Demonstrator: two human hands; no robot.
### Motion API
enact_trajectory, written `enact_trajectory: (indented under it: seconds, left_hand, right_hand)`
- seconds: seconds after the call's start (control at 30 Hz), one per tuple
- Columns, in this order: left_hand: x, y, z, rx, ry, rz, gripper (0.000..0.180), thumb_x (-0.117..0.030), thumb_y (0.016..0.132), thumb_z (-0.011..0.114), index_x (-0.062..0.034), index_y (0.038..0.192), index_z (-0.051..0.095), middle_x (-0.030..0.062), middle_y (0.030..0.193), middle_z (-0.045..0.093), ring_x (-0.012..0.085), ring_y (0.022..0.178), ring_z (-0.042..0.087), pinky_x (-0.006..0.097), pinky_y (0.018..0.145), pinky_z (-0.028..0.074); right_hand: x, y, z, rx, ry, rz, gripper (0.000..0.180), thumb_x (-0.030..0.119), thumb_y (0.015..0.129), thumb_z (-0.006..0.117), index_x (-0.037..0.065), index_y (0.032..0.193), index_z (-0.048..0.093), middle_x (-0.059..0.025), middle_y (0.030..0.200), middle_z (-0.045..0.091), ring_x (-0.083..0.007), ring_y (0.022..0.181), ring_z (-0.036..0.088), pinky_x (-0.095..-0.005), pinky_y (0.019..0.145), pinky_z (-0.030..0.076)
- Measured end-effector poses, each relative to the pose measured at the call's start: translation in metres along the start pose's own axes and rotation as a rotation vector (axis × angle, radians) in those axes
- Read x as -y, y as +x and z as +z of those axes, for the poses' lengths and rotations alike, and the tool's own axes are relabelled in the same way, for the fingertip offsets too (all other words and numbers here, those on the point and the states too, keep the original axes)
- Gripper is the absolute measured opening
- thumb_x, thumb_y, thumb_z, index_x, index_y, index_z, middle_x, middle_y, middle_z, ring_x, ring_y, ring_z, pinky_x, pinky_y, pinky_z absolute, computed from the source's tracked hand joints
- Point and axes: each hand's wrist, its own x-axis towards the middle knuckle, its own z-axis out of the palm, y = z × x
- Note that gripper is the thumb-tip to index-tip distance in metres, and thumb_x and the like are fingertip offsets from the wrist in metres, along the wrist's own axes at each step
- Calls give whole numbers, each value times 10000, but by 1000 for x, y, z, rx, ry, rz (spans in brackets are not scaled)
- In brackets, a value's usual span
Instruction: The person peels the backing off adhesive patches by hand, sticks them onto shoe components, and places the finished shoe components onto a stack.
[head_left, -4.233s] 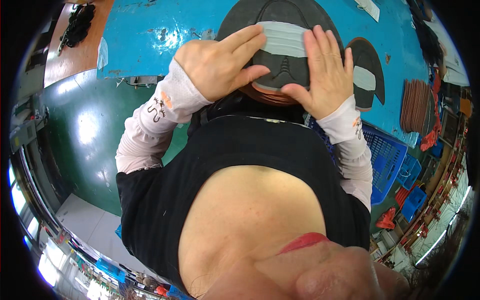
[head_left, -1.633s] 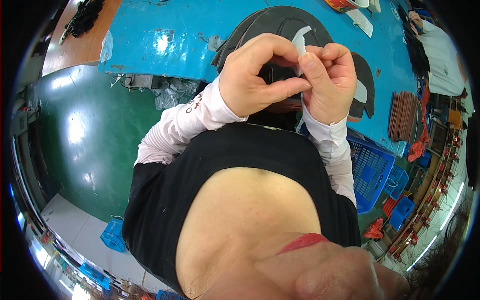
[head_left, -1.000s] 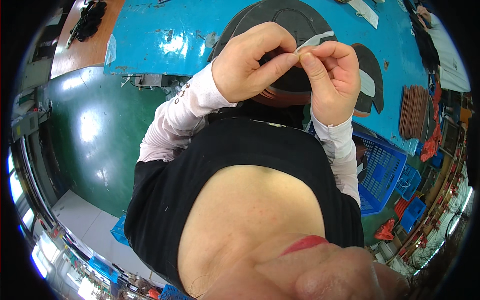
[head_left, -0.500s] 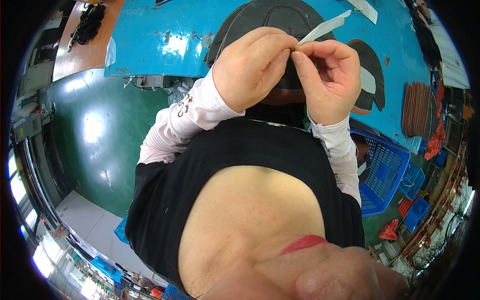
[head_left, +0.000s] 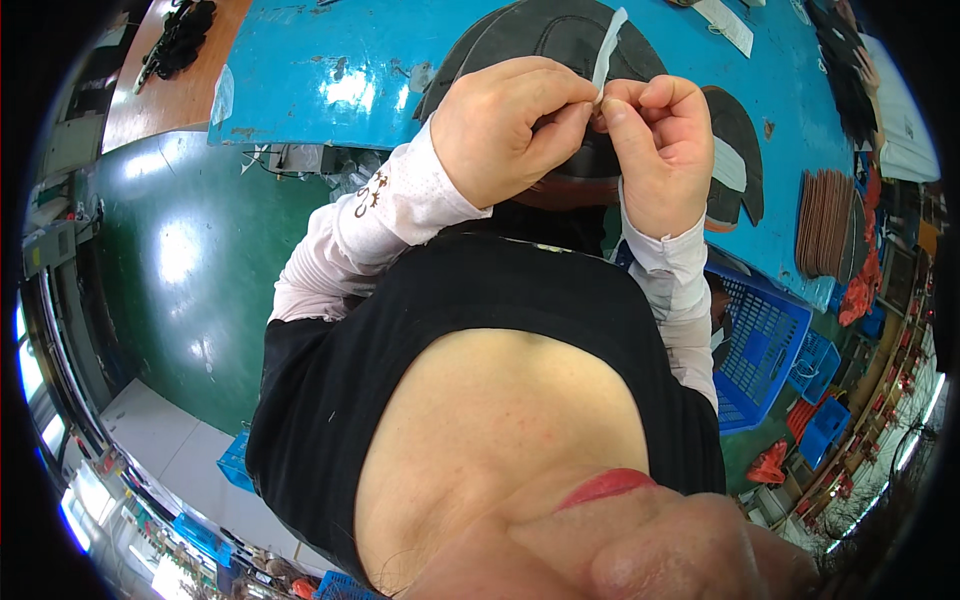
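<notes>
The fingers of the left hand are curled in, thumb and forefinger pressed together on the lower end of a thin white strip, and the fingertips of the right hand pinch the same end from the other side, so both hands meet tip to tip just above the chest. In the head view, the only one, the strip rises from that pinch and leans slightly to the right, its free end standing over a large dark grey shaped piece that lies flat on the blue table. Part of this dark piece is hidden behind the two hands. To the right of the right hand lies a second dark piece with a pale patch on it, also on the table. Further right a stack of thin brown pieces stands on edge near the table's end. Below the right forearm a blue plastic crate sits by the green floor. Both forearms wear pale sleeves, and the torso in black fills the middle of the frame.
</notes>
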Motion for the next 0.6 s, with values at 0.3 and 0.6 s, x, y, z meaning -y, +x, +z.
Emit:
enact_trajectory:
  seconds: [0.3,0.6]
  left_hand:
    - [2,0,8,-98,101,24,128,0,783,616,17,908,638,133,857,658,261,726,646,297,637,516]
    - [3,4,-1,13,67,-62,96,-47,780,642,-13,869,652,100,775,645,236,651,619,286,572,485]
  right_hand:
    - [-4,4,13,-116,-458,-239,257,-32,813,638,4,987,453,-112,906,635,-117,802,602,-227,723,492]
    - [-1,9,2,2,-74,24,245,-46,844,593,23,981,402,-84,939,578,-75,801,538,-191,713,461]
